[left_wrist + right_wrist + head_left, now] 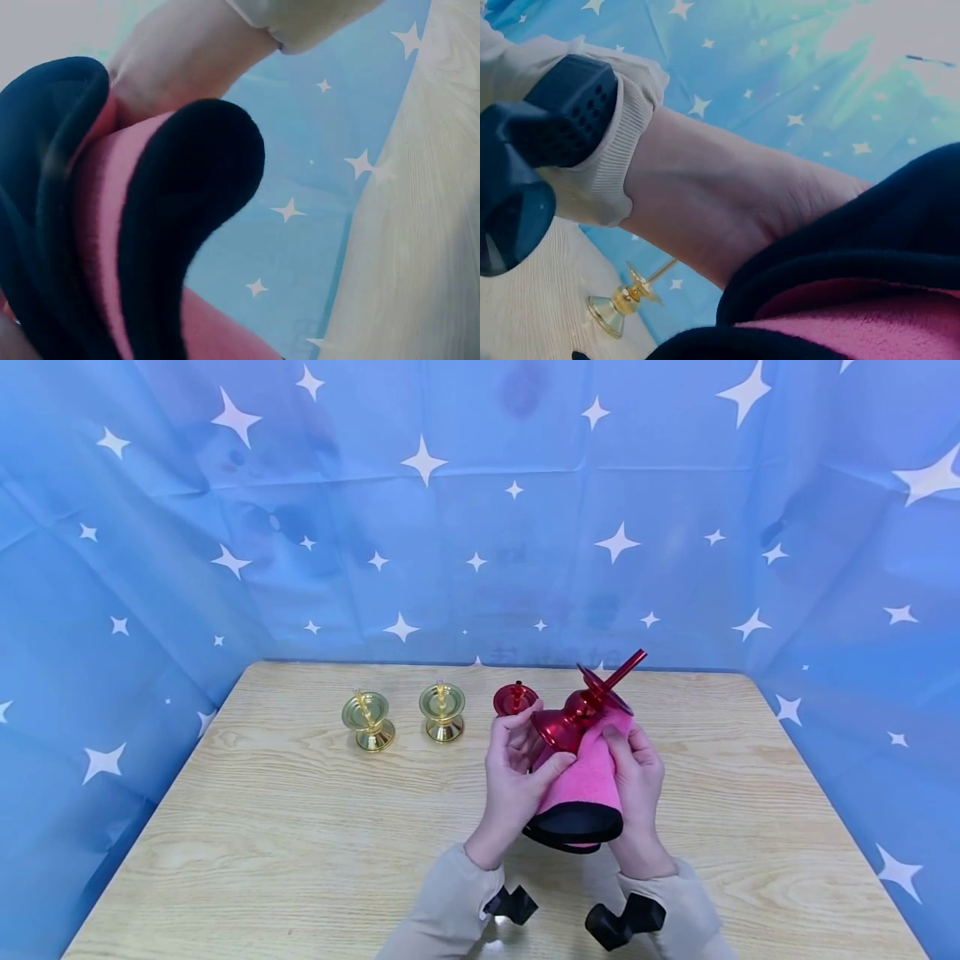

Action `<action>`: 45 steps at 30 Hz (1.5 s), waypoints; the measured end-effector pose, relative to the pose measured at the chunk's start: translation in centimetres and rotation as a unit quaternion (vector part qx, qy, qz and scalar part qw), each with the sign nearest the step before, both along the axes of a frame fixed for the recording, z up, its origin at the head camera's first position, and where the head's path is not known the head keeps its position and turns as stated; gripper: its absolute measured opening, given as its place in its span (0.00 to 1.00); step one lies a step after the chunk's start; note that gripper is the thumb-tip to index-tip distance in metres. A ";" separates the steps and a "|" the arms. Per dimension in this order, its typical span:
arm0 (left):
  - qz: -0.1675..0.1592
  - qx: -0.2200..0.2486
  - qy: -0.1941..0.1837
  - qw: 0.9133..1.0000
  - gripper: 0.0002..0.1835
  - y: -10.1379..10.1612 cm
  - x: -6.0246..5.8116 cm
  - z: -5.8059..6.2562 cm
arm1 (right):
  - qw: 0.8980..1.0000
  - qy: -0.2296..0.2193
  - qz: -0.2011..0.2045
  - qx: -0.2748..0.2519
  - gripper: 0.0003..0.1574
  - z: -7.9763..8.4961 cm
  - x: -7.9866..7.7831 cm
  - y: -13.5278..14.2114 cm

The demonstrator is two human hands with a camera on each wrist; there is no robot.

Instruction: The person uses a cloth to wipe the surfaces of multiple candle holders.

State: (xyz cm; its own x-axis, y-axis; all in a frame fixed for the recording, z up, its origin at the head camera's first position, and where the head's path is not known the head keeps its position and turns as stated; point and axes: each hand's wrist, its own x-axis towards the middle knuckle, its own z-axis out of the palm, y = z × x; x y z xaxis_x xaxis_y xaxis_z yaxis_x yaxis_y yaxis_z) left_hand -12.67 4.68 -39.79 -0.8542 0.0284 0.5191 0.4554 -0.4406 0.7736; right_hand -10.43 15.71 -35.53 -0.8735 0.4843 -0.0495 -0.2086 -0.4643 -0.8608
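A shiny red candlestick with a round foot, a dish and a thin rod is held tilted above the table, its rod pointing up to the right. My left hand grips it at the foot, with the thumb along the lower rim. A pink cloth with a black border hangs below it. With thumb and fingers, my right hand pinches the cloth against the candlestick under its dish. Folds of pink cloth fill much of the left wrist view, hiding the fingers there.
Another red candlestick stands behind my left hand, partly hidden. Two gold candlesticks, one at left and one nearer the middle, stand on the wooden table. A blue star-patterned curtain encloses the table's back and sides.
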 end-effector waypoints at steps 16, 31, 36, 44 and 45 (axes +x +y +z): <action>0.031 0.050 0.004 0.998 0.35 -0.4 -1.2 0.2 | 0.972 0.077 -0.027 0.219 0.08 -2.3 0.1 -0.5; 0.039 0.092 -0.013 0.995 0.33 -1.1 -1.3 0.2 | 0.828 0.376 -0.063 0.410 0.12 -0.7 -0.5 -1.3; 0.043 0.104 -0.052 0.992 0.30 -1.4 -1.0 0.8 | 0.839 0.330 -0.048 0.430 0.10 -1.6 -0.8 -0.7; 0.024 0.117 -0.021 0.993 0.29 -1.2 -0.6 1.0 | 0.936 0.196 -0.012 0.292 0.12 -1.9 -1.3 0.1; 0.024 0.117 -0.018 0.993 0.29 -1.2 -0.6 1.0 | 0.943 0.171 -0.011 0.285 0.12 -1.8 -1.3 0.1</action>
